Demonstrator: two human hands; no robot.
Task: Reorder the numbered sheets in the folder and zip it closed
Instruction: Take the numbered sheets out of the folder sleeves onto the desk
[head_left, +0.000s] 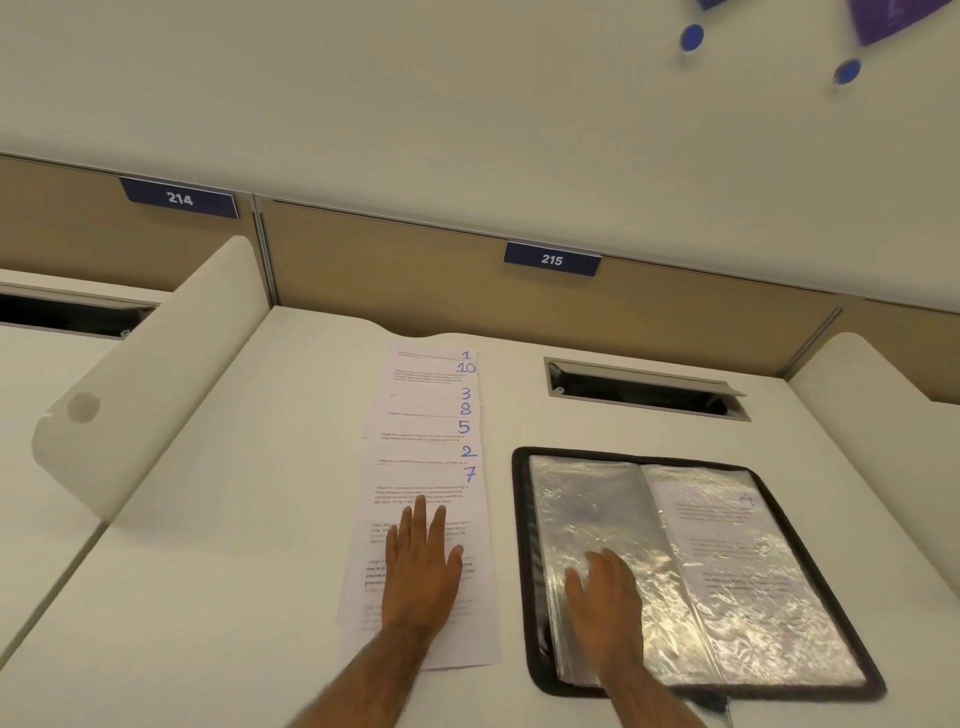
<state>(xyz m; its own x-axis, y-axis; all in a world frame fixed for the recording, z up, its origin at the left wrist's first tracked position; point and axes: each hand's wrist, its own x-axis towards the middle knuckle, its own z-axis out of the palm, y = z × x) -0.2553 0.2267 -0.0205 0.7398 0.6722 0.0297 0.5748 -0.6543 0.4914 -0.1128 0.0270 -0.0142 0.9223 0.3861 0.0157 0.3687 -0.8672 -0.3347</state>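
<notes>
A column of overlapping white numbered sheets (431, 415) runs away from me on the desk, showing 1, 10, 3, 8, 5, 2 and 7 in blue at their right corners. My left hand (422, 571) lies flat with straight fingers on the nearest sheet, the one marked 7. To the right a black zip folder (696, 566) lies open with shiny clear sleeves. Its right page holds a printed sheet (727, 525) with a blue number I cannot read. My right hand (605, 603) rests flat on the left sleeve.
The white desk (260, 519) has raised rounded dividers on the left (150, 384) and right (872, 374). A cable slot with an open flap (644, 389) sits behind the folder. Blue labels 214 (179, 198) and 215 (551, 259) hang on the tan back panel.
</notes>
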